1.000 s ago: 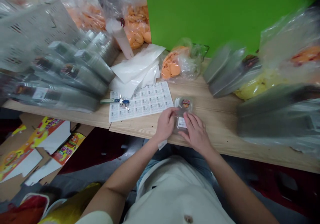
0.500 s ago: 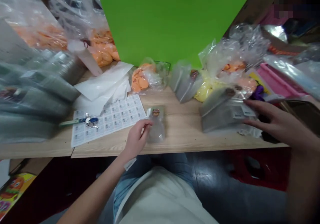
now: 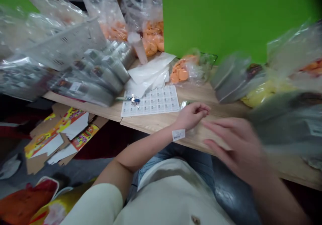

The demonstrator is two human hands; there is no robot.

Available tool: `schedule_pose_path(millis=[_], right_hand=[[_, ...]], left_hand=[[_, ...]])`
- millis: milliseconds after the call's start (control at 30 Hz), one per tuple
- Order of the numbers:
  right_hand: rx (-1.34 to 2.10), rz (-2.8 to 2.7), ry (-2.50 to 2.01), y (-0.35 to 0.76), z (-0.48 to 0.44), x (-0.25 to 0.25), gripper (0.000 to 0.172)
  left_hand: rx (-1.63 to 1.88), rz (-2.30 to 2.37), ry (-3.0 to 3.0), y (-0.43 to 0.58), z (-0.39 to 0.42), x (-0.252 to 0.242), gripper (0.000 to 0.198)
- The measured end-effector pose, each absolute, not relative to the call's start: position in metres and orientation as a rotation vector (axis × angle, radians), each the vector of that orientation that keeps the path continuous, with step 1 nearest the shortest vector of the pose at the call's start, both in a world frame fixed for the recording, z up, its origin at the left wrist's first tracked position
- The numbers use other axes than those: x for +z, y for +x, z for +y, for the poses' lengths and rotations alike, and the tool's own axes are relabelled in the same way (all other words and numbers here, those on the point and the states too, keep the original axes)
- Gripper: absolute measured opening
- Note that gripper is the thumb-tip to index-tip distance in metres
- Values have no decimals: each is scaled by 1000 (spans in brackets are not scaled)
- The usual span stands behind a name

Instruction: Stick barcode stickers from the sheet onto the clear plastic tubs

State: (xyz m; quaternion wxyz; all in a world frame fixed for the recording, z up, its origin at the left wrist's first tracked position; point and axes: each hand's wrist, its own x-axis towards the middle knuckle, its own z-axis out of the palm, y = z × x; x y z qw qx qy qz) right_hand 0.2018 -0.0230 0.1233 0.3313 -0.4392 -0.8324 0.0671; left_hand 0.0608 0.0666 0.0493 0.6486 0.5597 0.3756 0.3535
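**Left fingers bunched, right hand spread**

Your left hand [image 3: 192, 115] sits bunched over the table [image 3: 221, 97], fingertips pressed together; I can't tell whether they pinch anything. A clear packet [image 3: 184, 105] shows only as a sliver at that hand's 11 o'clock, the rest hidden. Your right hand [image 3: 233, 148], blurred, is spread at its 4 o'clock. A sticker sheet [image 3: 150, 101] lies at 9 o'clock, with keys [image 3: 133, 100] on it; a bag of orange discs [image 3: 181, 71] lies at 12.

A sheet of printed labels [image 3: 150, 101] lies on the wooden table [image 3: 151, 126], keys [image 3: 133, 100] resting on it.
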Motion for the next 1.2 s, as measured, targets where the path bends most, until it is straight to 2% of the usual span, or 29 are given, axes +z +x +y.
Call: schedule_pose_path(millis=[133,233,333,367,433,533,633,800,1033,1200], right_hand=[[322,-2182,-1074,130,-10,108,11],[536,-1966,-1089,140,-11,100,9],[623,-1532,-1391,171,-5,83,8],[663,-1410,-1485,179,1,74,13],[872,-1306,-1564,188,16,53,33],[1207,-1354,-1487,185,36,23,60],[1274,-1453,-1452,177,43,8,65],[1184,-1519,-1514,177,38,1,62],[1046,-1522,-1610,175,33,-3,60],[1004,-1602,-1644,171,29,4,57]], left_hand=[[773,739,1013,53,69,42,16],[785,794,960,33,71,35,20],[882,889,1163,5,62,24,30],[901,919,1313,-4,57,20,35],[889,945,1619,-16,46,10,52],[837,896,1903,-21,36,-5,67],[810,870,1963,-18,36,-15,63],[800,893,1898,-16,38,-13,64],[885,1028,1770,-7,32,-10,40],[890,1125,1761,2,32,-11,36]])
